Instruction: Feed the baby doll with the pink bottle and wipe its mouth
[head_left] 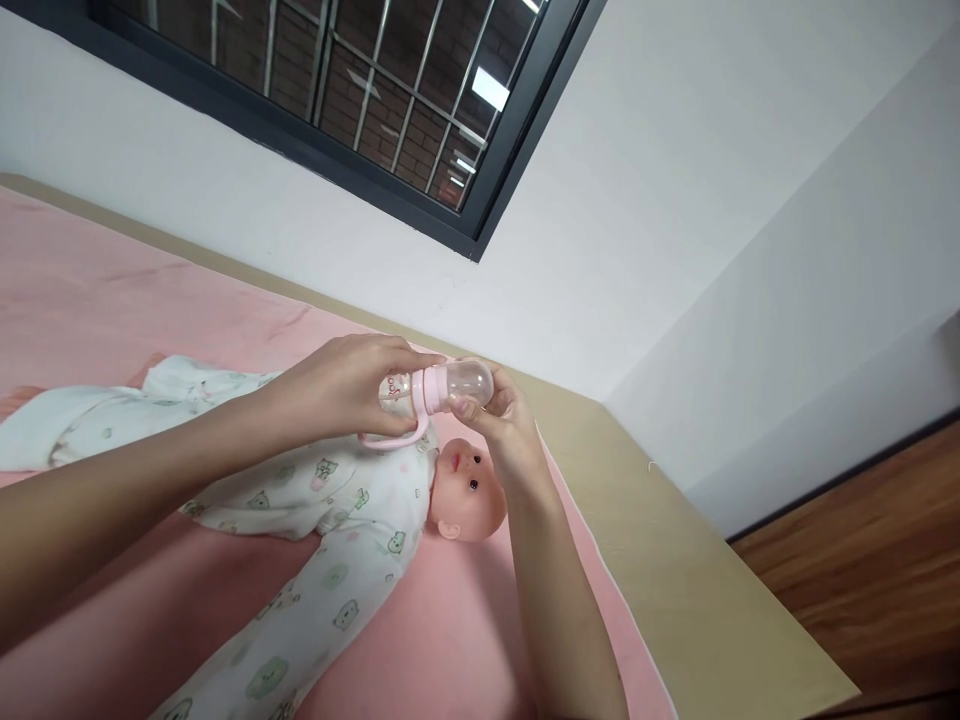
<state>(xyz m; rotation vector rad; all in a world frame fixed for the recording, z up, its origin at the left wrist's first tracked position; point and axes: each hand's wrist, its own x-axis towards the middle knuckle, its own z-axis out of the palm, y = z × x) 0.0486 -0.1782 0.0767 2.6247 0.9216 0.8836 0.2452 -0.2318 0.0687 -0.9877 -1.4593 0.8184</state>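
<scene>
A baby bottle [401,395] with a pink collar, a pink handle and a clear dome cap [471,383] is held sideways above a baby doll [466,490]. My left hand [351,385] is closed around the bottle's body, partly covering its red lettering. At the other end, my right hand [496,405] grips the clear cap between thumb and fingers. The doll lies on its back in white pyjamas [337,500] printed with small animals, its head just below the bottle. My left forearm hides part of its body.
A pink sheet [420,640] covers much of the tan board surface [675,580]. White walls [697,180] rise behind and to the right, with a dark-framed barred window [480,225] above. Brown wood panelling [862,540] stands at the right.
</scene>
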